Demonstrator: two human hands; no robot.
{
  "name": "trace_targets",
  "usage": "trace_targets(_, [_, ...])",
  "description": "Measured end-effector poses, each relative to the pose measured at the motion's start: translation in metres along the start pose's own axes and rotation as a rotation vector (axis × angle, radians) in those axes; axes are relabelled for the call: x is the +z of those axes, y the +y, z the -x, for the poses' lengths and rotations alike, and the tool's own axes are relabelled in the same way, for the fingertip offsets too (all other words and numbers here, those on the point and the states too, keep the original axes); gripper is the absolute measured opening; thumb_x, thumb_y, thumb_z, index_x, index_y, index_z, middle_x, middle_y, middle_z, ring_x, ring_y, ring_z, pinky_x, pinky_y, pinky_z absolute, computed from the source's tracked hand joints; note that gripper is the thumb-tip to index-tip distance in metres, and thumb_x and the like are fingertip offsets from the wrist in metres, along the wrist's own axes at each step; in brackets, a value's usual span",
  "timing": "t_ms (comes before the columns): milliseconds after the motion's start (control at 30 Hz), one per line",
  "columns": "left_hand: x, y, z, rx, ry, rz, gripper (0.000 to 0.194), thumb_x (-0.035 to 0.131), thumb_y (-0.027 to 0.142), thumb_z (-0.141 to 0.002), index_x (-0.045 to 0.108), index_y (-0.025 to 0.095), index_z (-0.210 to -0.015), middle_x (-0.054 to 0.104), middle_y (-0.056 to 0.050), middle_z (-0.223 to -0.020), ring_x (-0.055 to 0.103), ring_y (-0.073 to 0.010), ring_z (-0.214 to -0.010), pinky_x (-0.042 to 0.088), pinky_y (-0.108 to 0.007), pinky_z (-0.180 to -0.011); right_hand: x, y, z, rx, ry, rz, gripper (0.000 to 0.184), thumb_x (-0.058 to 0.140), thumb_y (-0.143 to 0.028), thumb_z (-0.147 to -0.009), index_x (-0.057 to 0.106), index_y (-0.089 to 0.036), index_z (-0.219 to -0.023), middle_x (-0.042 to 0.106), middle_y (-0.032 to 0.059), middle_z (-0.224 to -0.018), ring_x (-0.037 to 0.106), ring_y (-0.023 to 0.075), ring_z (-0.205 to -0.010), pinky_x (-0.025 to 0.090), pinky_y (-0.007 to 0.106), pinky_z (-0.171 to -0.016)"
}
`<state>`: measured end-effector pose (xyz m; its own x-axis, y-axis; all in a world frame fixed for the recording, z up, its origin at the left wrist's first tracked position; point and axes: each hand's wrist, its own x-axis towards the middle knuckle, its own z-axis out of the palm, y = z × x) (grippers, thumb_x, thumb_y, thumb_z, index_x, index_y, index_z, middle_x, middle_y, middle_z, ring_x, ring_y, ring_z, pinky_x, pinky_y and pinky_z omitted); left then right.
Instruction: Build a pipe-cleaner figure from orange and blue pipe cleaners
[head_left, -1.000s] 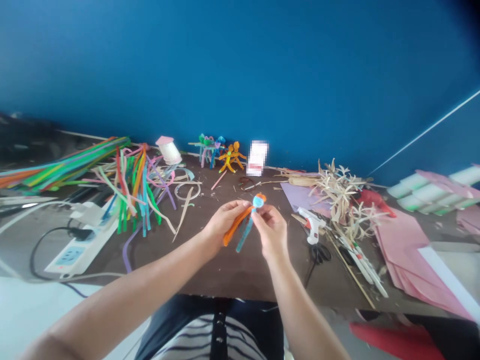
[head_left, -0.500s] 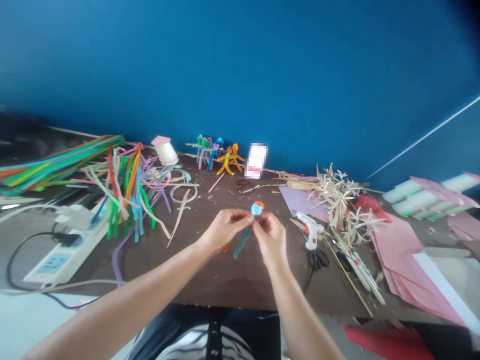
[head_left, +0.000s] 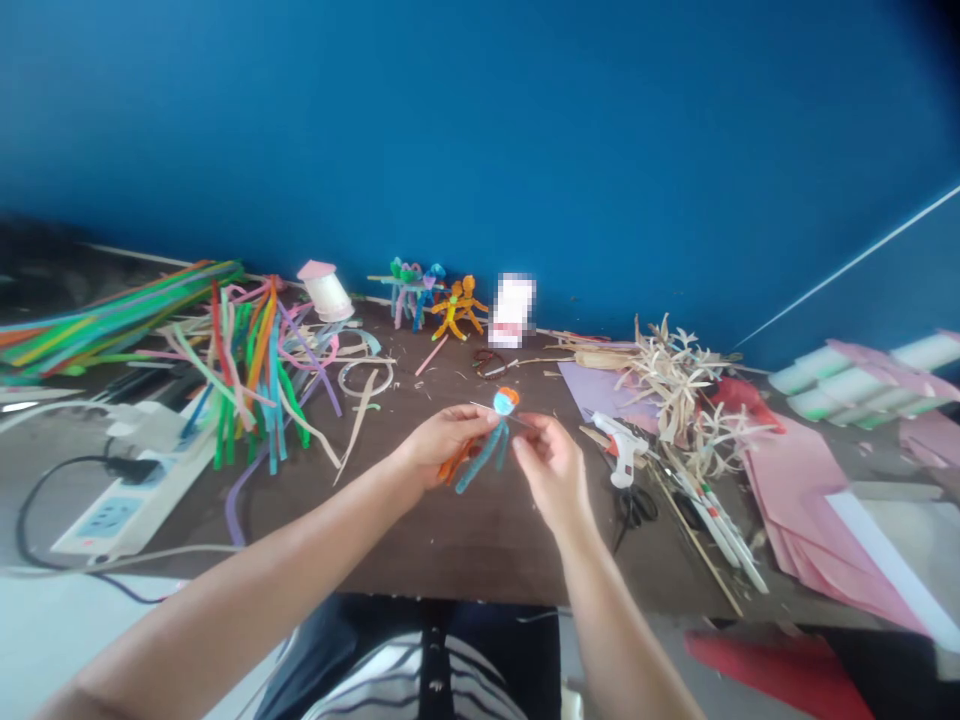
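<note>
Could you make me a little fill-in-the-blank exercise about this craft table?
The left hand holds a blue-and-____ fuzzy figure.
From the camera, the white glue gun lies on the figure's ____ side.
The roof of the small white tower is ____.
The wall is ____.

Missing words: orange; right; pink; blue.

Deep blue wall (head_left: 480,130) behind dark brown table (head_left: 465,550); pale floor (head_left: 45,650) lower left; white line (head_left: 847,269) slanting right.

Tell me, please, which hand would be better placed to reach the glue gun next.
Right, I think: the right hand is nearer the glue gun, while the left hand is farther off and pinches the orange and blue piece.
</note>
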<state>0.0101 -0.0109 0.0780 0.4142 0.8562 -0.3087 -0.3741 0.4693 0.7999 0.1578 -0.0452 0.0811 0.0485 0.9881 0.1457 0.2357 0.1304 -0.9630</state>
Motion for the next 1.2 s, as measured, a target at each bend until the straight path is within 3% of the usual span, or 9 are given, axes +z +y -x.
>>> trace_targets(133, [-0.005, 0.005, 0.002, -0.022, -0.089, 0.056, 0.018, 0.071, 0.027, -0.063, 0.060, 0.014, -0.071, 0.059, 0.001, -0.058, 0.055, -0.0082, -0.052, 0.043, -0.018, -0.052, -0.006, 0.000, -0.007, 0.076, -0.198, -0.124, 0.018, 0.058, -0.031, -0.072, 0.061, -0.018, -0.085, 0.062, 0.0024, -0.078, 0.057, 0.0166, -0.073, 0.045, 0.028, -0.067])
trace_targets(300, [-0.008, 0.011, 0.007, 0.032, -0.186, -0.104, 0.017, 0.068, 0.027, -0.066, 0.062, 0.012, -0.072, 0.065, -0.004, -0.065, 0.059, -0.0120, -0.060, 0.044, -0.021, -0.057, -0.008, -0.002, -0.014, 0.286, -0.497, -0.416, 0.025, 0.059, -0.041, -0.072, 0.060, -0.016, -0.069, 0.053, -0.0032, -0.051, 0.052, 0.0111, -0.049, 0.043, 0.026, -0.054])
trace_targets(467, [-0.009, 0.019, 0.012, 0.067, -0.194, -0.240, 0.019, 0.069, 0.027, -0.064, 0.062, 0.011, -0.072, 0.066, -0.003, -0.068, 0.060, -0.0126, -0.067, 0.045, -0.026, -0.069, -0.014, -0.002, -0.020, 0.443, -0.620, -0.511, 0.027, 0.061, -0.040, -0.070, 0.061, -0.014, -0.063, 0.038, -0.0077, -0.044, 0.035, 0.0047, -0.036, 0.041, 0.023, -0.044])
trace_targets(700, [-0.007, 0.026, 0.018, 0.022, -0.309, -0.444, 0.018, 0.067, 0.029, -0.065, 0.064, 0.013, -0.072, 0.067, -0.004, -0.071, 0.059, -0.0117, -0.063, 0.045, -0.023, -0.065, -0.020, -0.003, -0.028, 0.366, -0.694, -0.416, 0.022, 0.067, -0.036, -0.063, 0.062, -0.015, -0.067, 0.040, -0.0077, -0.046, 0.027, 0.0040, -0.038, 0.037, 0.019, -0.041])
trace_targets(833, [-0.007, 0.027, 0.021, -0.020, -0.364, -0.467, 0.013, 0.068, 0.025, -0.063, 0.067, 0.015, -0.071, 0.068, -0.002, -0.070, 0.059, -0.0120, -0.066, 0.044, -0.021, -0.066, -0.025, -0.006, -0.033, 0.299, -0.766, -0.314, 0.024, 0.068, -0.037, -0.063, 0.061, -0.015, -0.067, 0.046, -0.0057, -0.051, 0.035, 0.0053, -0.043, 0.038, 0.019, -0.044])
trace_targets(1067, [-0.003, 0.027, 0.022, -0.079, -0.483, -0.473, 0.013, 0.066, 0.026, -0.066, 0.068, 0.014, -0.072, 0.065, -0.003, -0.065, 0.058, -0.0115, -0.060, 0.045, -0.021, -0.062, -0.037, -0.020, -0.048, 0.193, -1.002, -0.109, 0.023, 0.066, -0.037, -0.065, 0.061, -0.014, -0.065, 0.054, -0.0040, -0.055, 0.046, 0.0075, -0.049, 0.037, 0.019, -0.048])
trace_targets(1200, [-0.006, 0.027, 0.019, -0.070, -0.450, -0.391, 0.015, 0.066, 0.027, -0.066, 0.067, 0.013, -0.072, 0.062, -0.002, -0.063, 0.056, -0.0090, -0.050, 0.044, -0.019, -0.052, -0.039, -0.023, -0.053, 0.173, -1.041, -0.094, 0.026, 0.062, -0.039, -0.069, 0.064, -0.014, -0.072, 0.056, -0.0032, -0.057, 0.048, 0.0078, -0.049, 0.040, 0.020, -0.049])
